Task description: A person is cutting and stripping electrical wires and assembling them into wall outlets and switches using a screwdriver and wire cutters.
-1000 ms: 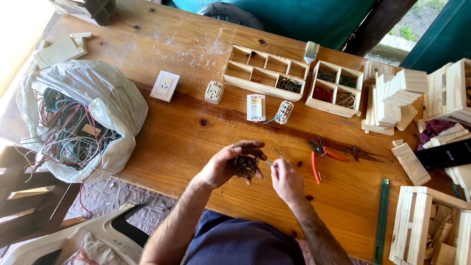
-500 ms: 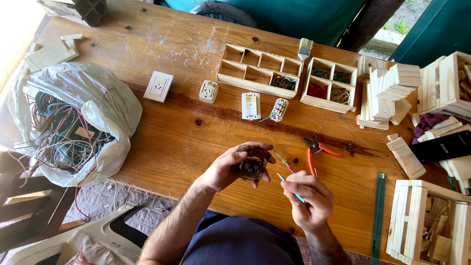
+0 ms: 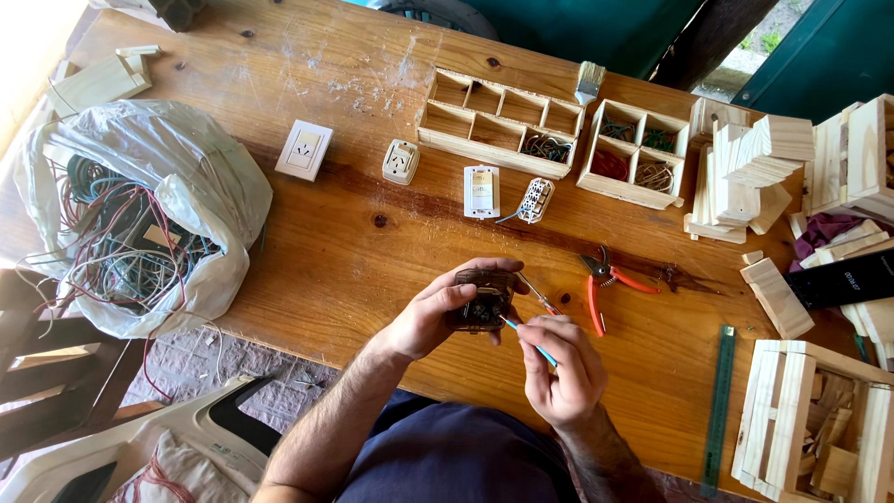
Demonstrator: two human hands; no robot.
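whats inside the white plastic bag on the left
The white plastic bag holds a tangle of wires, red, green, white and dark. Whatever lies beneath them is hidden by the tangle and the bag's folds.

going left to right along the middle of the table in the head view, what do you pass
plastic bag of wires → white wall socket → small white outlet → white switch module → red-handled pliers → green ruler

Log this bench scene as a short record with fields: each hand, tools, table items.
left hand: grips a small dark brown electrical fitting above the wooden table
right hand: holds a thin blue-handled screwdriver, tip at the fitting
nearest tool: red-handled pliers, lying beside the hands
table middle: white wall socket, smaller socket, white switch module
left side: plastic bag of tangled wires
far side: wooden compartment tray, paintbrush
right edge: green ruler
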